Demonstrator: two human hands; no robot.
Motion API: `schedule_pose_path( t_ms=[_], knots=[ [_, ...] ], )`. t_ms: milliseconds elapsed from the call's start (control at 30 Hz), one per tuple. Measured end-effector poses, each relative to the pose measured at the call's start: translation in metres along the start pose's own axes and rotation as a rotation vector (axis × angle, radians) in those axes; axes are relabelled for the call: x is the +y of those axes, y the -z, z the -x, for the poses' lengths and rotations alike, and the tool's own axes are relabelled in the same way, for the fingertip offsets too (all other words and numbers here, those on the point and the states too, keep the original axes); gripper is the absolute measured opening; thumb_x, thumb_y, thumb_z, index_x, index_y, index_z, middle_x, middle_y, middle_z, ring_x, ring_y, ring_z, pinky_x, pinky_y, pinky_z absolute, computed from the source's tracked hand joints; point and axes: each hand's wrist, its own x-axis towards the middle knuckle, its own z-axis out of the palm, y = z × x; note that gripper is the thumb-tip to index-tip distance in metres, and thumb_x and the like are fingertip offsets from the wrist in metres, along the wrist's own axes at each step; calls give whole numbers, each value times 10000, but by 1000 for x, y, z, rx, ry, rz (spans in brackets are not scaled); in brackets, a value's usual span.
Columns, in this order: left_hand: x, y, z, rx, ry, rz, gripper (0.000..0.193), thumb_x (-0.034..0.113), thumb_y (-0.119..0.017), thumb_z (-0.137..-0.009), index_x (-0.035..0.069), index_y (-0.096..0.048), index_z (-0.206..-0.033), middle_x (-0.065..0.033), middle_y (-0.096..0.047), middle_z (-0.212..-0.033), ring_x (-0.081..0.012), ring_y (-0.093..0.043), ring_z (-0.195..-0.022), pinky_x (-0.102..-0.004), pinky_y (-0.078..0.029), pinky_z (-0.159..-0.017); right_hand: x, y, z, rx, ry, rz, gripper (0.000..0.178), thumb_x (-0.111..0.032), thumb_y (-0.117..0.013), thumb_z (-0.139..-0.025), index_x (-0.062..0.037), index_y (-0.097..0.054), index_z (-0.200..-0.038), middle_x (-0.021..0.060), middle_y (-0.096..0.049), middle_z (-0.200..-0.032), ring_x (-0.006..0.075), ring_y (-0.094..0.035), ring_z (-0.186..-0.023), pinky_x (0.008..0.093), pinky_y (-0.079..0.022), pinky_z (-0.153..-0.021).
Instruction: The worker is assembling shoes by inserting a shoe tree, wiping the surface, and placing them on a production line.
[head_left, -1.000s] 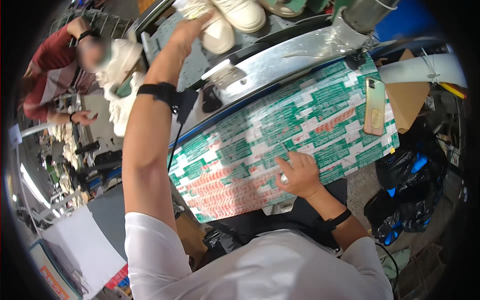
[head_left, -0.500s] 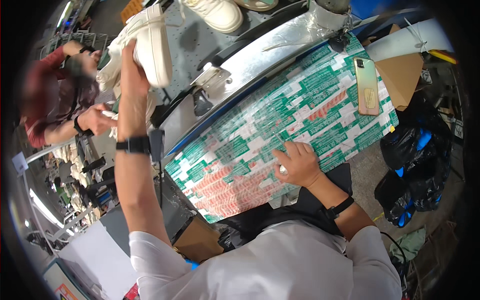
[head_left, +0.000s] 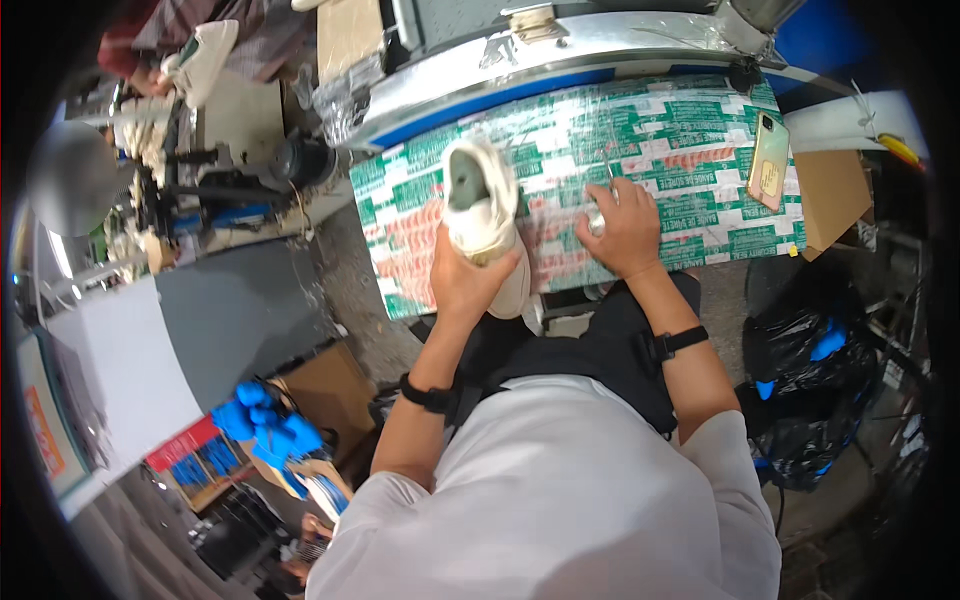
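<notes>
White shoe [head_left: 490, 230] | left fingers [head_left: 503, 268] gripping | worktop covering [head_left: 690, 190]: green-white, lettered repeatedly

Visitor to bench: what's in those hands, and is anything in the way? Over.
Left hand gripping pale shoe, partly over patterned board. Right hand holding slim metal tool, mostly hidden. Phone at board's right end, apart from both hands.

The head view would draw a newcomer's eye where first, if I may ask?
The pale shoe in the left hand stands out first, over the left part of the green-and-white board. Next comes the phone near the board's right edge, then the black bags at right.
</notes>
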Motion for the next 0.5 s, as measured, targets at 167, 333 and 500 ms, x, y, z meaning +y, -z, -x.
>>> schedule_pose_path(
  t_ms=[167,333,500],
  knots=[
    [-10,-8,10,123,-18,232,815,151,-997,-823,-31,-555,-1483,-237,-651,-1384,-397,-708,-1216,-457,-620,-1017,-3,5,2,-12,-33,-43,497,-260,-833,-852,-77,-743,-1305,173,-671,-1172,407,-676,-1062,522,-568,-918],
    [10,14,16,172,-295,161,549,-13,-929,-867,29,-630,-1326,-133,-576,-1309,-240,-668,-1090,-340,-669,-838,-39,33,28,-79,-318,-293,645,-234,-834,-875,-30,-661,-1462,188,-707,-1186,392,-708,-1081,484,-581,-950],
    [-19,15,-7,165,-594,131,452,-70,-894,-876,49,-666,-1249,-93,-625,-1193,-176,-668,-1024,-291,-636,-728,-95,66,51,-238,-412,-530,772,-201,-823,-897,3,-563,-1595,203,-727,-1238,360,-732,-1137,451,-580,-1004]
  ],
)
